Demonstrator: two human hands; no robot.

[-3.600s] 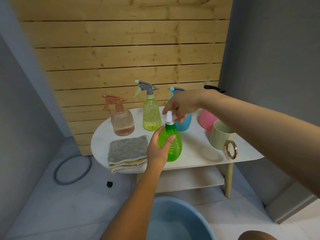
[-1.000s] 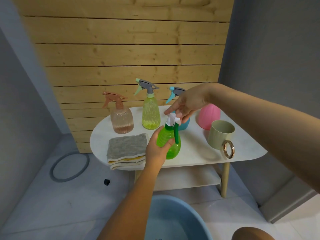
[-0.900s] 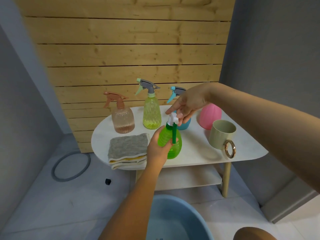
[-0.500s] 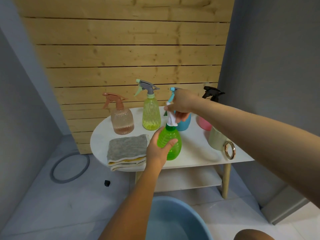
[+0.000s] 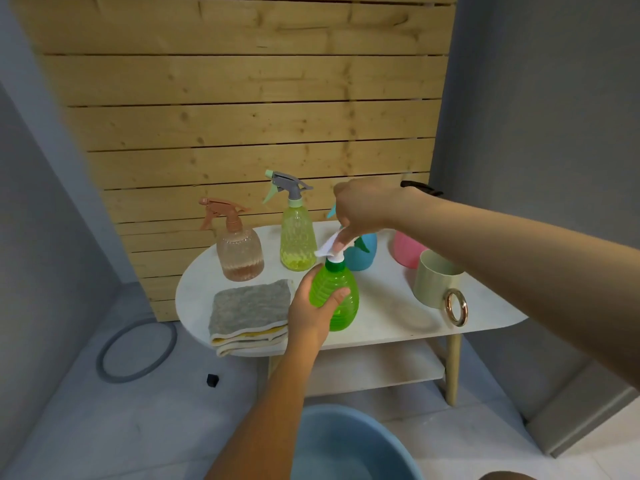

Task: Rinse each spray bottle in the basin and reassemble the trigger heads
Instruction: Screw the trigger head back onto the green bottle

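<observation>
My left hand (image 5: 313, 315) grips the body of a green spray bottle (image 5: 337, 299) standing near the front of the white table (image 5: 398, 320). My right hand (image 5: 363, 211) holds its white trigger head (image 5: 329, 249) on top of the bottle's neck. Behind stand a peach spray bottle (image 5: 239, 251), a yellow spray bottle (image 5: 296, 237) and a blue spray bottle (image 5: 363, 252), the last partly hidden by my right hand. The blue basin (image 5: 346, 445) sits on the floor below.
A folded grey cloth (image 5: 249, 306) lies at the table's front left. A pink bottle (image 5: 405, 251) and a pale green cup with a gold ring handle (image 5: 438, 280) stand at the right. A grey ring (image 5: 135, 351) lies on the floor. Wooden slats back the table.
My right hand has kept turning the white trigger head on the green bottle's neck; its nozzle now points left. The left hand still holds the bottle in place.
</observation>
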